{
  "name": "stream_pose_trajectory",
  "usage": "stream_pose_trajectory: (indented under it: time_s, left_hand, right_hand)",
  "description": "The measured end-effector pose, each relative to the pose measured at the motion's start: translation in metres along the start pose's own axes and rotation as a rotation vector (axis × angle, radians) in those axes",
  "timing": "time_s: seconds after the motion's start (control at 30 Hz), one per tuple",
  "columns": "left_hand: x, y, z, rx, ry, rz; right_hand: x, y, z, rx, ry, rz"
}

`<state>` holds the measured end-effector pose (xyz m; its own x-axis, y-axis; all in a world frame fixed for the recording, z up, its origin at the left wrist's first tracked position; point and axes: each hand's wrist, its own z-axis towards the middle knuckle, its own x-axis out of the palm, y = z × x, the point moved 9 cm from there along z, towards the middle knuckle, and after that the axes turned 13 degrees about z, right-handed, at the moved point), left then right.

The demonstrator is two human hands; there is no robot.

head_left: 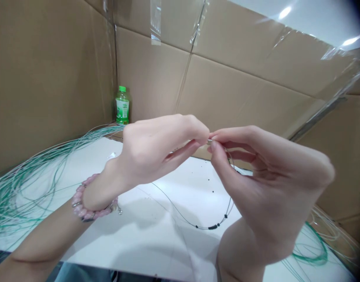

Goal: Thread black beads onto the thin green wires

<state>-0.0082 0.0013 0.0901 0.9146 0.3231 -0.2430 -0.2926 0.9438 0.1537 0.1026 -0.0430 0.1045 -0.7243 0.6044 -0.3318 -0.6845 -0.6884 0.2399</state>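
Observation:
My left hand (pixel 159 152), with a pink bead bracelet (pixel 87 199) on its wrist, pinches at the centre of the view. Opposite it, my right hand (pixel 262 176) pinches too, fingertips nearly touching the left ones. A short pale bit of thin wire (pixel 209 140) shows between them. Below hangs a loop of the thin wire (pixel 180 213), strung with several small black beads (pixel 212 227). One side of the loop rises behind my left hand, the other passes behind my right. The wire's ends are hidden by my fingers.
A white tabletop (pixel 156 243) lies beneath, with tiny black beads (pixel 213 191) loose on it. Green and white wires (pixel 29 184) heap at the left; a green coil (pixel 322 250) lies at the right. A green-capped bottle (pixel 122 105) stands against the cardboard walls (pixel 150 70).

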Motion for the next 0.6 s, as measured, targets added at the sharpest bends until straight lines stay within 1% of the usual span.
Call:
stream_pose_trajectory:
  time_s: [0.13,0.2,0.27,0.4,0.47,0.6]
  left_hand:
    - [-0.004,-0.0013,0.0008,0.01,-0.05,0.084]
    - [-0.0011,-0.0019,0.0013,0.018,-0.02,0.081]
    - [0.0014,-0.001,0.0011,0.008,0.003,0.032]
    - [0.0024,0.0038,-0.0008,-0.067,0.018,-0.041]
    - [0.0027,0.0048,-0.0015,-0.097,0.041,-0.029]
    - [0.0023,0.0052,-0.0015,-0.114,0.083,0.001]
  right_hand:
    - [0.0024,0.0028,0.0008,-0.03,0.025,-0.023]
    - [0.0023,0.0022,0.0007,-0.024,0.021,-0.023]
    - [0.0013,0.0011,0.0004,-0.012,0.009,-0.022]
    - [0.0005,0.0018,0.0,-0.009,0.006,-0.017]
    - [0.0002,0.0033,0.0,-0.016,0.005,-0.015]
    - [0.0002,0.0069,-0.0002,-0.04,0.014,-0.034]
